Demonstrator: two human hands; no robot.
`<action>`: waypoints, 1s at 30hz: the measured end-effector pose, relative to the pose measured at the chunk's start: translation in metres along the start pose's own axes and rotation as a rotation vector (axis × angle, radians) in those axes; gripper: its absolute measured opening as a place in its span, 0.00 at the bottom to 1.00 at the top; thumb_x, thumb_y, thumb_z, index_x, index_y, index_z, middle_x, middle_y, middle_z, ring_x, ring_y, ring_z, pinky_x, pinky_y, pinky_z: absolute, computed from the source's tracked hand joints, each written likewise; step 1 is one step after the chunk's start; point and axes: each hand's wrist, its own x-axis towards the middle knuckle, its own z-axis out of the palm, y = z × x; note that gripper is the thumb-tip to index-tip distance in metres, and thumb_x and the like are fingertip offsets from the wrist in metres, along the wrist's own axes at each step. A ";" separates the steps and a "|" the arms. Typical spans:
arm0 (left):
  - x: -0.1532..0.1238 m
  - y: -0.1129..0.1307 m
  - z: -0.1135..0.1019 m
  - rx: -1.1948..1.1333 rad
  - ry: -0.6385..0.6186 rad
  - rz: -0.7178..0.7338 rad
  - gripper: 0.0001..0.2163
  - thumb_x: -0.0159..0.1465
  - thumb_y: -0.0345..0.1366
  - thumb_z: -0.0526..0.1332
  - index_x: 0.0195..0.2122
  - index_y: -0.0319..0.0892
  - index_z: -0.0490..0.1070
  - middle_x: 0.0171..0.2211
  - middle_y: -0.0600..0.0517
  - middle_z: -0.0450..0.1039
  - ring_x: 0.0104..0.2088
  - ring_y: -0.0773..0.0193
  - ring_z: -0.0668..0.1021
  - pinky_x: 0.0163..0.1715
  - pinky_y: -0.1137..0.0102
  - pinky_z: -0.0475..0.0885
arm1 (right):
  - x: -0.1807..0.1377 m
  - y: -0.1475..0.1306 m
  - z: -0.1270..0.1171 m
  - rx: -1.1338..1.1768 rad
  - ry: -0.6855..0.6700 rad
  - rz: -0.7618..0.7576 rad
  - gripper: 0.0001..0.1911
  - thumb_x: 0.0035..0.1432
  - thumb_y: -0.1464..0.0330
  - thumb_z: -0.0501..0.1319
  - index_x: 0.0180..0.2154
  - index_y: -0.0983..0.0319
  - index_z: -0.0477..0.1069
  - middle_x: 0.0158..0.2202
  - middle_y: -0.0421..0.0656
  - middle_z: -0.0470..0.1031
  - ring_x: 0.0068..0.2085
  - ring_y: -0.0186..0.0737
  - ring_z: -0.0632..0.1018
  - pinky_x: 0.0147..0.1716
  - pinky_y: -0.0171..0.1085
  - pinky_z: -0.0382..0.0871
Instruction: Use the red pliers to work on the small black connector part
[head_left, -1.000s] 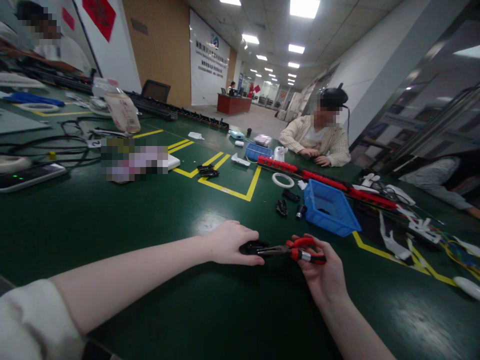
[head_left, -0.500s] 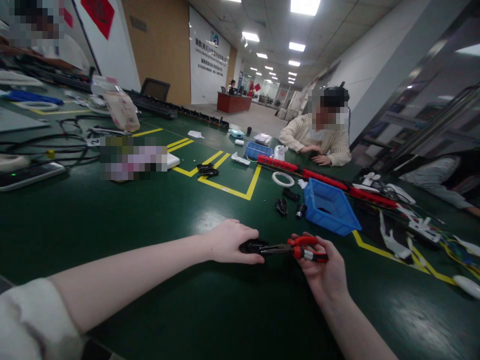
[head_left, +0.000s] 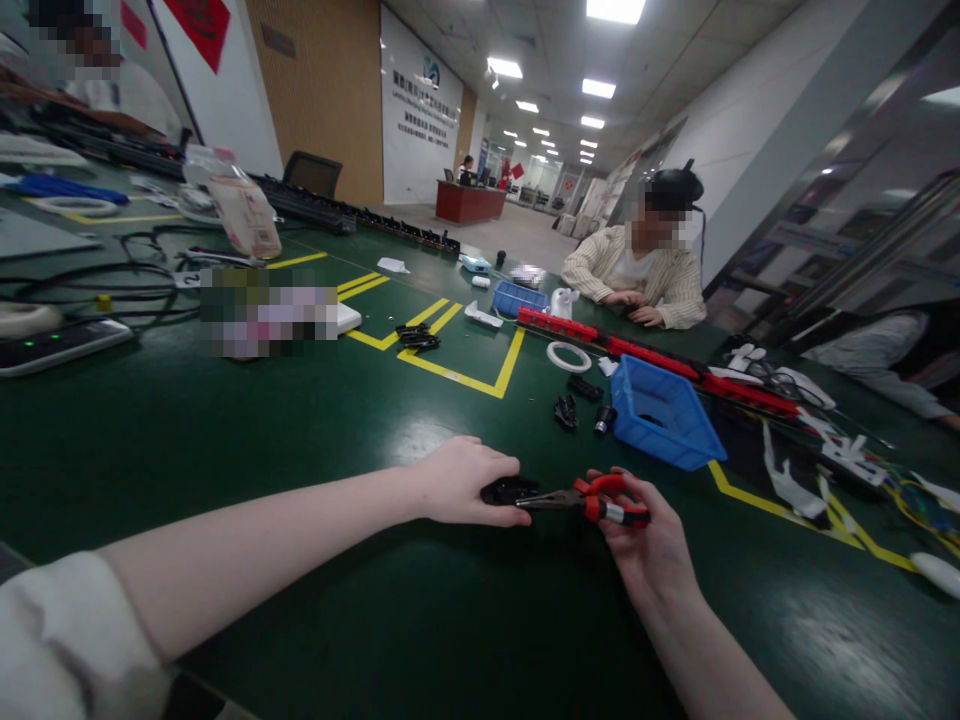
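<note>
Your right hand (head_left: 649, 530) was closed around the red-and-black handles of the pliers (head_left: 598, 502), above the dark green table (head_left: 337, 610). Your left hand (head_left: 469, 485) gripped a small black part (head_left: 506, 490) between thumb and fingers, in front of you and just left of the pliers. The pliers' tips met the right end of that part; whether they were clamped on it, you could not tell. No brand could be made out on the handles.

Beyond your right hand, three loose black pieces (head_left: 566, 411) lay near a blue bin (head_left: 667, 445), and a white ring (head_left: 552, 359) lay just past them. Off to the left, among black cables (head_left: 90, 293), a white tag (head_left: 187, 281) read "2". Behind it stood a bottle (head_left: 247, 222) with a pale pink label too blurred to read. Across the table, a co-worker (head_left: 637, 265) sat behind a long red rail (head_left: 559, 327). Farthest off, a white wall sign (head_left: 420, 150) carried a blue logo (head_left: 431, 72) over Chinese characters and a smaller Latin-letter line, not clear enough to quote.
</note>
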 end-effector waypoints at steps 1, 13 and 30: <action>0.000 0.000 0.000 -0.004 -0.003 -0.001 0.19 0.62 0.55 0.55 0.32 0.42 0.66 0.27 0.56 0.71 0.26 0.66 0.73 0.28 0.71 0.62 | 0.000 0.000 0.000 0.004 0.003 -0.001 0.09 0.49 0.73 0.60 0.35 0.64 0.66 0.28 0.45 0.78 0.30 0.41 0.80 0.27 0.36 0.75; -0.001 -0.002 0.003 0.008 0.000 0.009 0.20 0.62 0.56 0.54 0.31 0.42 0.64 0.27 0.56 0.71 0.25 0.67 0.72 0.29 0.71 0.62 | -0.002 -0.003 0.001 0.042 0.000 -0.031 0.08 0.53 0.70 0.55 0.36 0.65 0.66 0.31 0.48 0.78 0.33 0.41 0.80 0.30 0.35 0.75; 0.000 -0.003 0.004 -0.003 0.011 0.021 0.20 0.63 0.56 0.54 0.30 0.41 0.63 0.26 0.56 0.70 0.24 0.67 0.71 0.29 0.71 0.60 | -0.002 0.000 0.003 0.002 0.007 -0.015 0.06 0.51 0.74 0.59 0.35 0.64 0.67 0.28 0.45 0.78 0.31 0.40 0.80 0.28 0.35 0.76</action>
